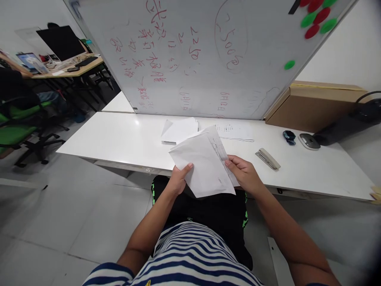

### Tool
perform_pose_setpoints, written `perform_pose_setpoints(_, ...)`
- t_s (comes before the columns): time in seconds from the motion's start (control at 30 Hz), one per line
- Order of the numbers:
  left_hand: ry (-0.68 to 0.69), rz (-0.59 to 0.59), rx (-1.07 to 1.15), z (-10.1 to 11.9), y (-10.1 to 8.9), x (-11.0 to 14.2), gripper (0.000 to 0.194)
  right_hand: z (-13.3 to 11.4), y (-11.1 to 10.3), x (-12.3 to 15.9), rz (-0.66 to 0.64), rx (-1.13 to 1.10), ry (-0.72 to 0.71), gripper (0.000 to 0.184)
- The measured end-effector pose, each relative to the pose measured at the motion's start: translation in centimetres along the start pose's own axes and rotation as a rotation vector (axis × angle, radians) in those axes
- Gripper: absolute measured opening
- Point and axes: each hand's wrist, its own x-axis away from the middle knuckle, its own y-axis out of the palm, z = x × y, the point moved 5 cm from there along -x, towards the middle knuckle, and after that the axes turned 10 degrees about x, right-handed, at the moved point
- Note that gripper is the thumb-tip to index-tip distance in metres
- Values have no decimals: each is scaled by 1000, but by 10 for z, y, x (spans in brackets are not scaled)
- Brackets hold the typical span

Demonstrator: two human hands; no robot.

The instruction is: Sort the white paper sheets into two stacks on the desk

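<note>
Both my hands grip white paper sheets [205,167] over my lap, at the desk's front edge. My left hand [178,178] pinches the left edge, its thumb on top. On the right side, my right hand [244,172] pinches the sheets between thumb and fingers; a second sheet with some print shows there from under the top one. Beyond them on the desk lies a stack of white paper [181,130], its top sheet folded up at the left corner. To the right of my right hand rests a beige stapler [268,159].
The white desk [119,139] runs across, with a whiteboard [166,59] standing along its back. A printed sheet [238,131], a dark watch [289,137], a grey rounded device [309,141] and a cardboard box [315,105] lie toward the right. A person [18,87] sits at far left.
</note>
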Motion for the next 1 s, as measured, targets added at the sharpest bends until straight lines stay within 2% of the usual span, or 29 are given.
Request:
perform_pose_setpoints(0.33,10,147,-63,-1,-8,2,64,7,24,5,-207,-146,5,37)
perform_pose_setpoints(0.4,30,151,-88,-1,-11,1,62,7,23,4,-215,-155,-30,36)
perform_pose_setpoints(0.5,49,151,-137,-2,-14,0,58,4,18,2,-159,-107,-53,37)
perform_pose_setpoints(0.63,72,129,-260,10,-4,-6,52,0,13,-5,-32,147,-50,31)
perform_pose_setpoints(0.73,148,43,-396,29,19,-15,48,-3,8,-14,194,297,-122,29)
perform_pose_setpoints(0.87,221,-104,-514,40,47,-34,47,6,12,-25,519,298,-214,30)
perform_pose_setpoints(0.93,245,-137,-546,36,51,-44,49,19,21,-31,609,274,-188,29)
perform_pose_setpoints(1.0,261,-162,-574,29,50,-54,51,35,30,-37,641,251,-136,28)
